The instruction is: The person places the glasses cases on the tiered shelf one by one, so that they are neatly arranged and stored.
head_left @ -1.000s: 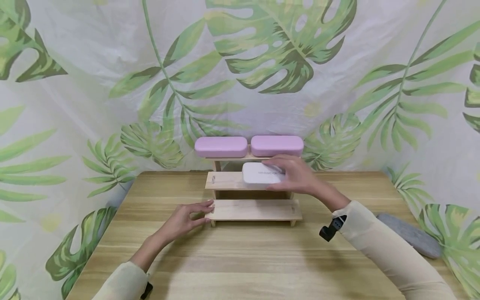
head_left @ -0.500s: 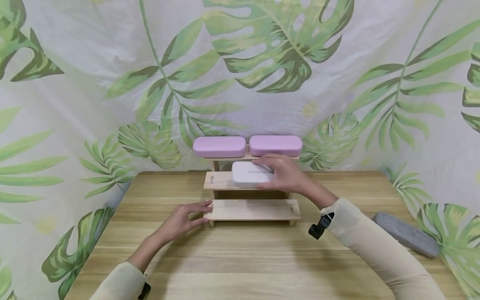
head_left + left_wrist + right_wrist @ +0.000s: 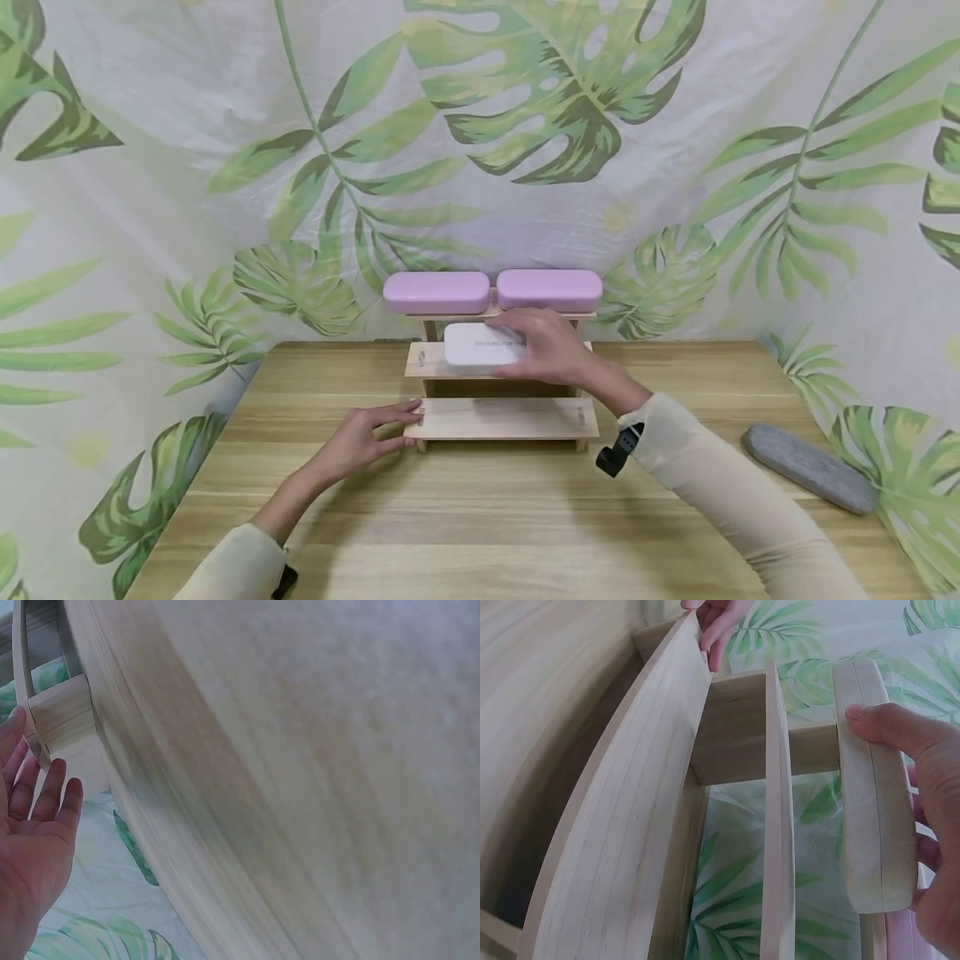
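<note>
fingers of my right hand point(image 3: 551, 346) are wrapping the white glasses case point(image 3: 480, 345), lying lengthwise along the middle step of the wooden stand point(image 3: 510, 419); my left hand point(image 3: 367, 435), flat and relaxed, is touching the stand's lowest step.

White case point(image 3: 480, 346): rounded oblong, closed, faint grey lettering on lid. Lies flat, long axis left-right, on middle tier of stepped wooden rack point(image 3: 502, 418), towards tier's left-centre. Right hand point(image 3: 551, 346) grips its right end, thumb on near edge, fingers over top. In right wrist view case point(image 3: 874, 787) shows off-white, seam along its side. Rack: pale wood, 3 tiers, upright on table; left hand point(image 3: 367, 433) fingertips touch bottom tier's left end.
</note>
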Tool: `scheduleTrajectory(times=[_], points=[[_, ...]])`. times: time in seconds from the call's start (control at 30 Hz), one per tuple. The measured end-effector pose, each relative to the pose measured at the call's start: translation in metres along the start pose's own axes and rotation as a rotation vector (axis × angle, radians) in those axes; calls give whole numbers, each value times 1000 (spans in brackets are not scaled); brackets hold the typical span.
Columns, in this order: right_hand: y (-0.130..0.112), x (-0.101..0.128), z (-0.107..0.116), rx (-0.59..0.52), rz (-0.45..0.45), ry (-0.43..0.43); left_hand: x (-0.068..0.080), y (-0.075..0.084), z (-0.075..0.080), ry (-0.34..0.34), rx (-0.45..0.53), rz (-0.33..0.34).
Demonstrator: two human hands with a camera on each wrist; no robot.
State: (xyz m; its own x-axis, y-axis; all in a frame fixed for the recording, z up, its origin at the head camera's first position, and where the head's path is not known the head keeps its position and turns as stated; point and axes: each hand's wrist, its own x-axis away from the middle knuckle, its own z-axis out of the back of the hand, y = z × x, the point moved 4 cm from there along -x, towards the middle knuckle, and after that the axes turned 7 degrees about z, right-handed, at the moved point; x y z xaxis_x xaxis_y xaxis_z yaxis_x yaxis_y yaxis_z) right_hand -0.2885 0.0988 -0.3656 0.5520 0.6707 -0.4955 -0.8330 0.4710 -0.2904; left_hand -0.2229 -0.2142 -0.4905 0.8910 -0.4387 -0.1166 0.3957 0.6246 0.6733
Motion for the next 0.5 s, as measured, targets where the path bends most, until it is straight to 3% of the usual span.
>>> scheduleTrajectory(times=[0.5], points=[[-8, -17, -18, 54, 30, 0, 3, 3, 0, -26, 88, 4]])
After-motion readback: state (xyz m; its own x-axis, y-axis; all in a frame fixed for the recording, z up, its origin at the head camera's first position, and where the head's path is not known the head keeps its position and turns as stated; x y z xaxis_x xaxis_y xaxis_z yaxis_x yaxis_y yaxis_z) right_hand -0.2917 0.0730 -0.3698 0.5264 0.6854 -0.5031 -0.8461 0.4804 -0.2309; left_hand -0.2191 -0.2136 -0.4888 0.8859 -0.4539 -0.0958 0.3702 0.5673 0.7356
